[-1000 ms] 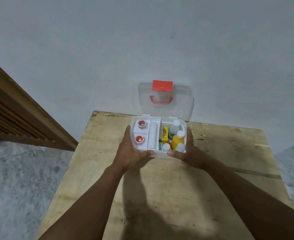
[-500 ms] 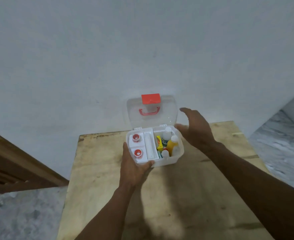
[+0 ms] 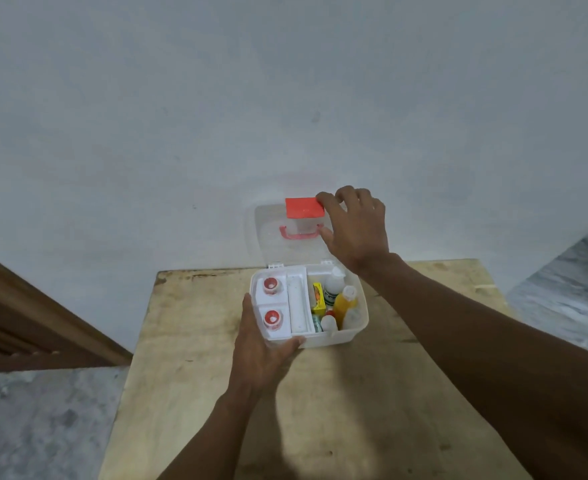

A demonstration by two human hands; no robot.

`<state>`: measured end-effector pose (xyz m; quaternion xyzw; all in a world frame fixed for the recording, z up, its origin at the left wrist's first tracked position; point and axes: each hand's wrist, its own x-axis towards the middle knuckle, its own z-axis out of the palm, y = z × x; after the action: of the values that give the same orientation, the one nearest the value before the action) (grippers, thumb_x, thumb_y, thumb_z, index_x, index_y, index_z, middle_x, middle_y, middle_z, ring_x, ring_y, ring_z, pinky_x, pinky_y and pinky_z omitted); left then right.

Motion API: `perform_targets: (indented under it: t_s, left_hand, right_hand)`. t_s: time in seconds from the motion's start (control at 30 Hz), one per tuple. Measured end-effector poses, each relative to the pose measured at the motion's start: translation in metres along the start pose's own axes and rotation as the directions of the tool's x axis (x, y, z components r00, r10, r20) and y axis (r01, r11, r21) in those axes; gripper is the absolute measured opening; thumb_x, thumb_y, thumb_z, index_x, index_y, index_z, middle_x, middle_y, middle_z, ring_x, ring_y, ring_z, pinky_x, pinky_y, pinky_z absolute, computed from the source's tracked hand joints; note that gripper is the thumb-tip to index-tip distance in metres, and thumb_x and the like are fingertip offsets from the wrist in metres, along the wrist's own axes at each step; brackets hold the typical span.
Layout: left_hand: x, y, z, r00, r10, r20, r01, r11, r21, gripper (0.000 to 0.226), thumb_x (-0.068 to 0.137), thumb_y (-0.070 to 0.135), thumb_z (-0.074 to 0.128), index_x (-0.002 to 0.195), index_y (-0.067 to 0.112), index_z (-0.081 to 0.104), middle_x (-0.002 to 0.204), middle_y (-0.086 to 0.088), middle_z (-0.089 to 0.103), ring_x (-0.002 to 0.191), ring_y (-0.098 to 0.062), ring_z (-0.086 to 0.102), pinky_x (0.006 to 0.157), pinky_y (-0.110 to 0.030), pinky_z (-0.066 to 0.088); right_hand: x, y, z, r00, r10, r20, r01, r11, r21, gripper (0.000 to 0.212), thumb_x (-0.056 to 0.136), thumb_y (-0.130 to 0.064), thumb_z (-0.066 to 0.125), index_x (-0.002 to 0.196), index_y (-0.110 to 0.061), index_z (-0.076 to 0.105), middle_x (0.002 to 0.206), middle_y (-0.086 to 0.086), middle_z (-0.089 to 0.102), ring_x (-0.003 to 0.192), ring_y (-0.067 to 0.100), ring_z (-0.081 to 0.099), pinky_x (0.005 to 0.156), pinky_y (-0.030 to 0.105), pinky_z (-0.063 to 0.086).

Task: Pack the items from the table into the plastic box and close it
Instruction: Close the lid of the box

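The white plastic box point(image 3: 349, 336) stands at the far middle of the wooden table point(image 3: 195, 393). Its clear lid point(image 3: 268, 237) is raised upright, with a red latch point(image 3: 303, 207) on top and a red handle point(image 3: 299, 233). Inside, a white tray point(image 3: 297, 303) on the left holds two red-capped jars point(image 3: 271, 285). The right part holds a yellow bottle point(image 3: 344, 301), white bottles point(image 3: 334, 284) and a yellow packet point(image 3: 317, 296). My left hand point(image 3: 261, 351) grips the box's near left corner. My right hand point(image 3: 354, 230) holds the lid's upper right edge beside the latch.
A pale wall rises directly behind the table's far edge. A brown wooden frame point(image 3: 32, 323) slants at the left. Grey marbled floor point(image 3: 36, 427) shows on both sides of the table.
My right hand left the box's right side, rose and took hold of the raised lid's top edge. My left hand stayed on the box. The camera view shifted.
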<state>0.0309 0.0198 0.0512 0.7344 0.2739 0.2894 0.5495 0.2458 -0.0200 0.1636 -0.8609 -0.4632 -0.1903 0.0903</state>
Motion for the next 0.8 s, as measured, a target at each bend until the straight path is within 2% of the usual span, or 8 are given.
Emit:
perform_targets:
  t_s: [0.13, 0.23, 0.3, 0.4, 0.43, 0.6, 0.7, 0.8]
  left_hand:
    - [0.003, -0.005, 0.001, 1.0, -0.024, 0.008, 0.024, 1.0, 0.02, 0.08, 0.072, 0.011, 0.087, 0.137, 0.011, 0.039, 0.126, 0.0, 0.061, 0.114, -0.023, 0.064, 0.082, -0.042, 0.06]
    - [0.001, -0.009, 0.0, 0.999, -0.034, -0.004, 0.034, 0.999, 0.027, 0.081, 0.073, 0.011, 0.086, 0.138, 0.01, 0.038, 0.127, 0.0, 0.061, 0.115, -0.023, 0.064, 0.084, -0.043, 0.06]
    - [0.001, -0.007, 0.0, 0.999, -0.049, -0.011, 0.049, 0.998, 0.033, 0.084, 0.072, 0.014, 0.087, 0.139, 0.012, 0.037, 0.128, 0.006, 0.06, 0.116, -0.018, 0.063, 0.083, -0.037, 0.06]
    - [-0.002, -0.003, 0.002, 0.992, -0.125, -0.024, 0.126, 0.992, 0.023, 0.087, 0.069, 0.022, 0.089, 0.135, 0.023, 0.033, 0.12, 0.032, 0.053, 0.112, 0.003, 0.06, 0.074, -0.015, 0.055]
    - [-0.003, -0.002, 0.003, 0.988, -0.15, -0.025, 0.15, 0.989, 0.011, 0.088, 0.068, 0.024, 0.09, 0.133, 0.025, 0.03, 0.116, 0.035, 0.052, 0.11, 0.008, 0.058, 0.07, -0.011, 0.053]
    - [-0.005, -0.002, 0.003, 0.983, -0.179, -0.046, 0.181, 0.982, 0.046, 0.09, 0.065, 0.028, 0.091, 0.131, 0.028, 0.028, 0.114, 0.028, 0.048, 0.101, -0.002, 0.062, 0.064, -0.005, 0.049]
    - [-0.004, -0.002, 0.004, 0.98, -0.188, -0.062, 0.192, 0.98, 0.052, 0.089, 0.065, 0.029, 0.091, 0.131, 0.027, 0.03, 0.111, 0.029, 0.048, 0.098, -0.002, 0.062, 0.06, -0.002, 0.046]
    - [-0.004, -0.002, 0.005, 0.98, -0.181, -0.086, 0.186, 0.981, 0.056, 0.087, 0.065, 0.024, 0.091, 0.128, 0.029, 0.03, 0.107, 0.025, 0.048, 0.091, -0.001, 0.059, 0.059, 0.001, 0.045]
  right_hand:
    - [0.009, 0.002, 0.005, 0.996, -0.049, -0.078, 0.054, 0.996, 0.068, 0.033, 0.086, -0.038, 0.068, 0.115, -0.022, 0.064, 0.1, 0.011, 0.059, 0.087, 0.03, 0.058, 0.07, 0.039, 0.049]
    - [0.013, 0.004, 0.004, 0.994, -0.052, -0.1, 0.067, 0.986, 0.15, 0.026, 0.095, -0.035, 0.056, 0.113, -0.02, 0.067, 0.103, 0.01, 0.063, 0.09, 0.029, 0.059, 0.071, 0.04, 0.051]
    - [0.016, 0.006, 0.001, 0.998, -0.047, -0.045, 0.057, 0.968, 0.243, 0.027, 0.098, -0.034, 0.05, 0.112, -0.017, 0.067, 0.104, 0.006, 0.069, 0.094, 0.029, 0.062, 0.077, 0.04, 0.05]
    - [0.013, 0.006, -0.009, 0.996, -0.091, -0.009, 0.088, 0.94, 0.329, 0.028, 0.101, -0.03, 0.047, 0.109, -0.012, 0.066, 0.096, 0.005, 0.071, 0.09, 0.027, 0.062, 0.079, 0.041, 0.051]
    - [0.009, 0.006, -0.013, 0.993, -0.113, -0.018, 0.113, 0.931, 0.347, 0.027, 0.101, -0.029, 0.047, 0.106, -0.01, 0.066, 0.093, 0.006, 0.07, 0.088, 0.027, 0.061, 0.078, 0.042, 0.051]
    - [-0.037, -0.005, -0.033, 0.988, -0.157, 0.007, 0.142, 0.911, 0.387, 0.03, 0.1, -0.029, 0.045, 0.106, -0.008, 0.065, 0.086, 0.006, 0.071, 0.075, 0.026, 0.065, 0.067, 0.036, 0.052]
    - [-0.066, -0.014, -0.037, 0.981, -0.193, 0.005, 0.182, 0.935, 0.306, 0.014, 0.094, -0.015, 0.061, 0.098, -0.005, 0.07, 0.083, 0.009, 0.072, 0.071, 0.027, 0.068, 0.063, 0.033, 0.055]
    - [-0.092, -0.02, -0.033, 0.981, -0.174, 0.091, 0.142, 0.949, 0.282, 0.01, 0.093, -0.011, 0.064, 0.102, -0.009, 0.067, 0.091, 0.007, 0.071, 0.078, 0.024, 0.067, 0.068, 0.033, 0.055]
